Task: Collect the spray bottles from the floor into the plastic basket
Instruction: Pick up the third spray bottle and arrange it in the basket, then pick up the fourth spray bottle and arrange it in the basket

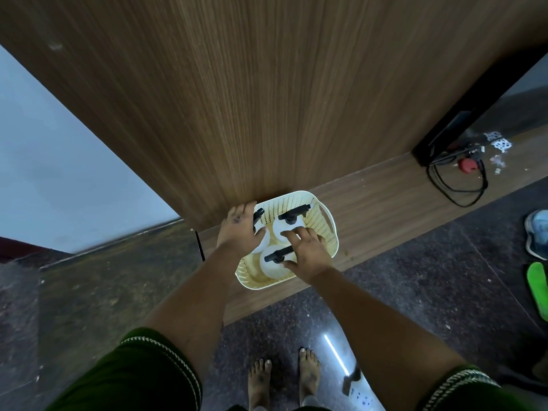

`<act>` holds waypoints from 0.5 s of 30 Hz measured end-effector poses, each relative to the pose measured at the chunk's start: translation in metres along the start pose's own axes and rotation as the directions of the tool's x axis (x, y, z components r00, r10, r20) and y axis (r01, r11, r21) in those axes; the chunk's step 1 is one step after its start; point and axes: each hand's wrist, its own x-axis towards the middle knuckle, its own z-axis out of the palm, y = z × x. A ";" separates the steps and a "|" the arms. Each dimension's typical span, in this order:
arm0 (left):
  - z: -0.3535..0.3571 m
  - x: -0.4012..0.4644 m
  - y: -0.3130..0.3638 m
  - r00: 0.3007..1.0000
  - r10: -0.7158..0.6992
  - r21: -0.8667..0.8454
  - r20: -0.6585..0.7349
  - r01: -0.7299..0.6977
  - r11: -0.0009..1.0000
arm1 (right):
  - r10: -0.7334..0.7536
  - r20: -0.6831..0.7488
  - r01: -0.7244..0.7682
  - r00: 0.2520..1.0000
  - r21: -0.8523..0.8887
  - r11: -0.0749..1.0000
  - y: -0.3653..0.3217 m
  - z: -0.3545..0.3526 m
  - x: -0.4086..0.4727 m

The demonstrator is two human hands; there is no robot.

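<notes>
Wooden panel [237,99]: the largest surface I see, rising behind the basket and touching its far rim.
Wooden ledge [385,200]: a low brown strip that carries the basket, running beside the dark speckled floor [89,292].
Plastic basket [324,221]: cream, perforated, oblong; its long axis runs from near-left to far-right, with a handle slot in the far-right end.
Spray bottles: three, white-bodied with black trigger heads, all upright inside the basket. The far bottle [292,219] sits mid-basket; the near bottle [277,258] is toward my end; the left bottle [261,229] stands against the left wall.
Left hand [240,229]: its grip is wrapped around the left bottle's neck, with the trigger head poking out past the fingers.
Right hand [305,250]: fingers spread and resting over the near bottle; I cannot tell if they pinch it.
Key relation: no bottle remains on the visible floor; both hands are directly above their bottles, the right one nearer the handle slot.
Writing: none legible on bottles or basket.
</notes>
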 end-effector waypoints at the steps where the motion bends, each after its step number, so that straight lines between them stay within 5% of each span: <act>1: -0.001 -0.002 0.002 1.000 0.021 0.024 -0.019 -0.021 1.000 | 0.010 -0.027 -0.009 1.000 0.006 1.000 0.002 -0.003 -0.003; 8: 0.000 -0.029 0.041 0.935 0.306 0.228 -0.180 -0.263 0.938 | 0.253 -0.209 -0.239 0.945 0.094 0.967 0.025 -0.016 -0.048; 15: 0.055 -0.083 0.117 0.752 0.658 0.257 0.027 -0.642 0.723 | 0.633 -0.199 -0.577 0.748 0.276 0.769 0.073 0.018 -0.151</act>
